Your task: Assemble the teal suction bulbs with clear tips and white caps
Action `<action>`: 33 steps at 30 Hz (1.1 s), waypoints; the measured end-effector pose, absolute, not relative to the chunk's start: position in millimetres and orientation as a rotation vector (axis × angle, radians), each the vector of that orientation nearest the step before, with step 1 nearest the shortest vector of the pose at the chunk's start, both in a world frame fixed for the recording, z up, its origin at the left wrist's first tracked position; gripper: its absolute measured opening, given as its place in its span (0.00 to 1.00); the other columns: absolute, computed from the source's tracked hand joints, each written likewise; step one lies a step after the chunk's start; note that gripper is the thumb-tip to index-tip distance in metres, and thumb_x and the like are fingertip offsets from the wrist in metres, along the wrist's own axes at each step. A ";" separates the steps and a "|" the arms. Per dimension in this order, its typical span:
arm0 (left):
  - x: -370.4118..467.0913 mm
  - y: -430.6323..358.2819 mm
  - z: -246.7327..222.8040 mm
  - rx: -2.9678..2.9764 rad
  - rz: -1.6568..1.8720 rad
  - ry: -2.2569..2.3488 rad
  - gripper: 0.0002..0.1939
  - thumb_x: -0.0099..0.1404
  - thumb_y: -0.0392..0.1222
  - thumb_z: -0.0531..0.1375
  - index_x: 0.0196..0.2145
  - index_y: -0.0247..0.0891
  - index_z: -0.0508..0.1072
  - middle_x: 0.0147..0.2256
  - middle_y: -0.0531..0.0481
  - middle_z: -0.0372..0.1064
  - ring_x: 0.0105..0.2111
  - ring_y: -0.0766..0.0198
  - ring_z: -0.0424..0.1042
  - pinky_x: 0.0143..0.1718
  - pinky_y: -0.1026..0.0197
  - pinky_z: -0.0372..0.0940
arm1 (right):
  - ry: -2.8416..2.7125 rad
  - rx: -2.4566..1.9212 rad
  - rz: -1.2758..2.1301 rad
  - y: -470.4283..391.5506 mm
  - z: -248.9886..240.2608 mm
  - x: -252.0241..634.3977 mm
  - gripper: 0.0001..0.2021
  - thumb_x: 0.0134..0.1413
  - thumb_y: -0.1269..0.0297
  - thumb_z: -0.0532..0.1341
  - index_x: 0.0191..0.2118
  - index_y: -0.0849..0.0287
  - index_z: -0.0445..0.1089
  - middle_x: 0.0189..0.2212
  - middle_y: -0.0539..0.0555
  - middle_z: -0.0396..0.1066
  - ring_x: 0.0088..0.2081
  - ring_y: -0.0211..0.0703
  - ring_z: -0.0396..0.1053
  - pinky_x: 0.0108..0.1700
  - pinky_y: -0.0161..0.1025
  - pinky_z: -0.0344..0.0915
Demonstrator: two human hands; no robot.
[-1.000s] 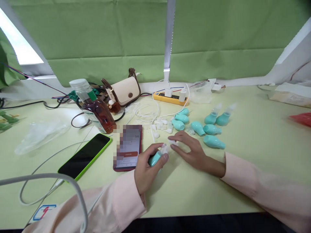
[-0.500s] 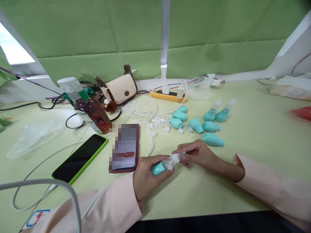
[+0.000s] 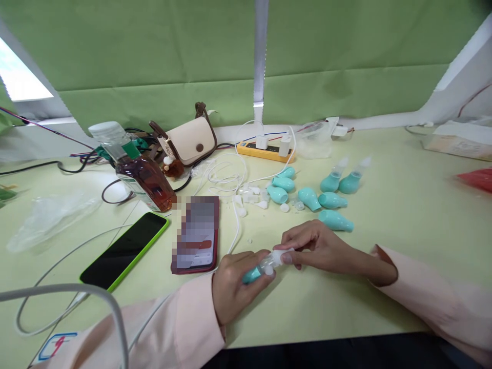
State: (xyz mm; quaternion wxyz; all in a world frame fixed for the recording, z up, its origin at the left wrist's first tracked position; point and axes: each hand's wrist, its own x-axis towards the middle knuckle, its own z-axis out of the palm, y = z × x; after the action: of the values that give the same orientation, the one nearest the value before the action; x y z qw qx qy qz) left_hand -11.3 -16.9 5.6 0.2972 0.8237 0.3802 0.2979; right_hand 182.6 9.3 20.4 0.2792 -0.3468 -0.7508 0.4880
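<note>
"What are the fingers doing?"

"The right hand point(image 3: 313, 246) pinches a white tip point(image 3: 283, 255) between thumb and fingers. The left hand point(image 3: 235, 284) curls round a bulb point(image 3: 252, 275), thumb on its near side. A clear tube point(image 3: 266, 262) sits between bulb and tip, slanting up to the right."

"Is the tip seated?"

"Can't tell; the right fingers cover its end."

"What could go wrong there?"

"I'd judge the tip could seat crooked if the hands push off one line. Too hard a squeeze on the bulb, which looks soft, might work the tube loose."

"And just past the fingers?"

"A small clear bit point(image 3: 249, 241) lies alone on the table point(image 3: 384, 225). A sweeping hand could knock it away."

"Farther out?"

"White parts point(image 3: 262, 204) lie bunched on the far side, with loose bulbs point(image 3: 332, 200) beside them and to their right. Those are rounded, so a bump could roll them. Two tipped bulbs point(image 3: 350, 182) stand far right; a nudge might topple them."

"On the left?"

"A red phone point(image 3: 196, 241), near the left hand. A white cord point(image 3: 236, 230) runs in behind that hand and could snag it."
</note>
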 end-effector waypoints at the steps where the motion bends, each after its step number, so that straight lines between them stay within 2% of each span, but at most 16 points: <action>1: -11.2 -17.0 6.5 2.204 0.784 1.001 0.09 0.60 0.39 0.52 0.34 0.34 0.70 0.22 0.52 0.64 0.22 0.68 0.62 0.25 0.67 0.57 | -2.048 -0.929 1.294 9.7 22.4 183.4 0.07 0.45 0.67 0.60 0.32 0.59 0.73 0.20 0.49 0.66 0.20 0.29 0.61 0.21 0.28 0.57; 8: -12.5 -16.3 8.9 2.286 0.710 0.951 0.08 0.60 0.39 0.51 0.33 0.36 0.69 0.21 0.53 0.61 0.21 0.68 0.61 0.22 0.68 0.55 | -2.235 -0.875 1.162 9.8 31.2 187.1 0.09 0.48 0.63 0.58 0.33 0.59 0.73 0.22 0.50 0.67 0.22 0.30 0.62 0.22 0.28 0.57; 15: -12.4 -13.9 3.4 2.240 0.753 0.901 0.10 0.60 0.41 0.51 0.33 0.36 0.70 0.22 0.51 0.65 0.22 0.68 0.62 0.23 0.67 0.56 | -2.248 -0.793 1.119 9.9 29.6 188.0 0.08 0.47 0.64 0.58 0.33 0.58 0.73 0.25 0.51 0.70 0.23 0.31 0.64 0.23 0.28 0.59; 21: -13.5 -13.6 3.2 2.200 0.765 0.894 0.12 0.60 0.42 0.51 0.37 0.36 0.70 0.25 0.49 0.67 0.24 0.66 0.64 0.26 0.66 0.58 | -2.072 -0.834 1.267 6.9 21.6 180.4 0.08 0.46 0.63 0.59 0.29 0.59 0.73 0.22 0.51 0.69 0.22 0.32 0.64 0.23 0.29 0.61; 26: -14.7 -14.1 2.6 2.191 0.807 0.863 0.11 0.60 0.40 0.50 0.33 0.36 0.71 0.27 0.48 0.67 0.26 0.65 0.65 0.28 0.65 0.59 | -1.951 -0.806 1.308 5.4 13.8 174.6 0.08 0.45 0.65 0.60 0.25 0.63 0.73 0.23 0.53 0.69 0.24 0.34 0.65 0.25 0.31 0.61; 33: -15.1 -16.8 -1.0 2.250 0.838 0.933 0.13 0.60 0.39 0.50 0.41 0.32 0.68 0.29 0.44 0.68 0.28 0.62 0.66 0.30 0.63 0.61 | -1.939 -0.832 1.328 5.8 13.4 172.9 0.09 0.44 0.64 0.60 0.25 0.64 0.73 0.22 0.54 0.68 0.23 0.34 0.65 0.23 0.30 0.61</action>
State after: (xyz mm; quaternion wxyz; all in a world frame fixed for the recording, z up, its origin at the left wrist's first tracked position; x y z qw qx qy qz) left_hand -15.1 -16.8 -1.0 0.2793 0.8387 0.3478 0.3123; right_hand 172.9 5.8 13.4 0.3185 -0.3162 -0.7374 0.5048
